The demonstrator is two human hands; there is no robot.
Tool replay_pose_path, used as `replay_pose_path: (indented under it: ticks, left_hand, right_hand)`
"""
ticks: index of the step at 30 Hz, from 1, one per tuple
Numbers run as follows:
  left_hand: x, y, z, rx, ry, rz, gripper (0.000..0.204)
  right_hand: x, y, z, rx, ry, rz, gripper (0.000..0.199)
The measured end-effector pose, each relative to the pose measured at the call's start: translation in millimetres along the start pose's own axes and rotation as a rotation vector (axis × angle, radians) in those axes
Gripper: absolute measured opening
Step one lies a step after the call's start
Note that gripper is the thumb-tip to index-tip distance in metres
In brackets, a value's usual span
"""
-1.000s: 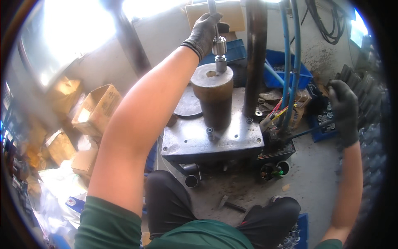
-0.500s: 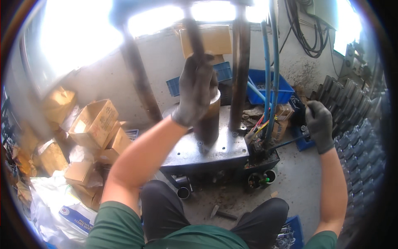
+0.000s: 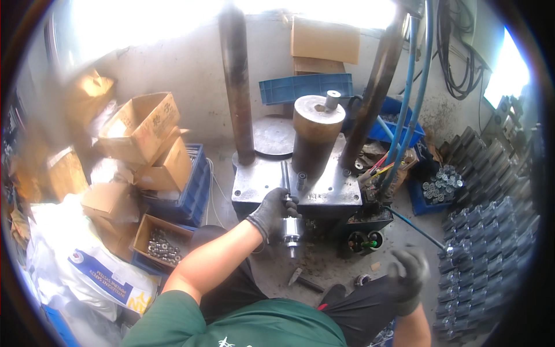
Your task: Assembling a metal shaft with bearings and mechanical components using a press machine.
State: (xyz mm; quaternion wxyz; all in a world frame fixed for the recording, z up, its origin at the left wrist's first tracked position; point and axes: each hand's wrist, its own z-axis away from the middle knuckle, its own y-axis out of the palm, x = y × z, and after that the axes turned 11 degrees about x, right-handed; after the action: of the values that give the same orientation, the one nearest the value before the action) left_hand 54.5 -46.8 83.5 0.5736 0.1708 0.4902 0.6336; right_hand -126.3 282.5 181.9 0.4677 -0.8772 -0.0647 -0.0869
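Observation:
My left hand (image 3: 273,214), in a dark grey glove, is closed around a slim metal rod with a thick silvery piston-like end (image 3: 291,230). The rod's upper part stands out above the fist, in front of the press table (image 3: 272,184); the thick end hangs below it. A tall dark steel cylinder (image 3: 317,139) with a pale top stands on the table, and a small metal sleeve (image 3: 332,99) sits on that top. My right hand (image 3: 409,276), gloved too, is over my right knee, smeared by motion. Nothing shows clearly in its fingers.
Two steel columns (image 3: 236,87) rise from the table. A lever bar (image 3: 416,228) juts out at right, near stacked metal tubes (image 3: 485,260) and a blue bin of round parts (image 3: 442,188). Cartons (image 3: 139,130) crowd the left. A hammer (image 3: 306,281) lies on the floor.
My left hand has come down from the top of the cylinder and now holds the rod. My right hand has left the lever bar and dropped toward my knee. The view has shifted.

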Motion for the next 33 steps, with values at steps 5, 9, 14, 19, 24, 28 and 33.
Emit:
replay_pose_path:
  ticks: [5, 9, 14, 19, 24, 28, 33]
  left_hand:
    - [4, -29, -31, -0.017, -0.042, -0.025, 0.052]
    - [21, -14, -16, -0.002, -0.137, -0.105, 0.063]
    - [65, -18, 2, 0.055, -0.104, 0.077, 0.050]
    - [72, -18, 15, 0.387, -0.072, -0.067, 0.053]
    - [65, -8, 21, 0.479, 0.083, -0.492, 0.068]
    - [63, -2, 23, 0.568, 0.010, -0.421, 0.079]
    - [60, 14, 30, 0.619, 0.003, -0.319, 0.083]
  right_hand:
    - [13, 96, -30, 0.182, 0.222, -0.554, 0.029]
    - [17, 169, -20, 0.160, 0.639, -1.274, 0.036]
    - [55, 173, -22, 0.498, 1.040, -2.009, 0.062]
    - [45, 158, -14, 0.570, 1.070, -1.970, 0.064]
    - [38, 138, -5, 0.554, 1.062, -2.264, 0.070]
    - [40, 119, -11, 0.491, 1.074, -2.558, 0.066]
    - [36, 109, -13, 0.598, 1.125, -2.520, 0.080]
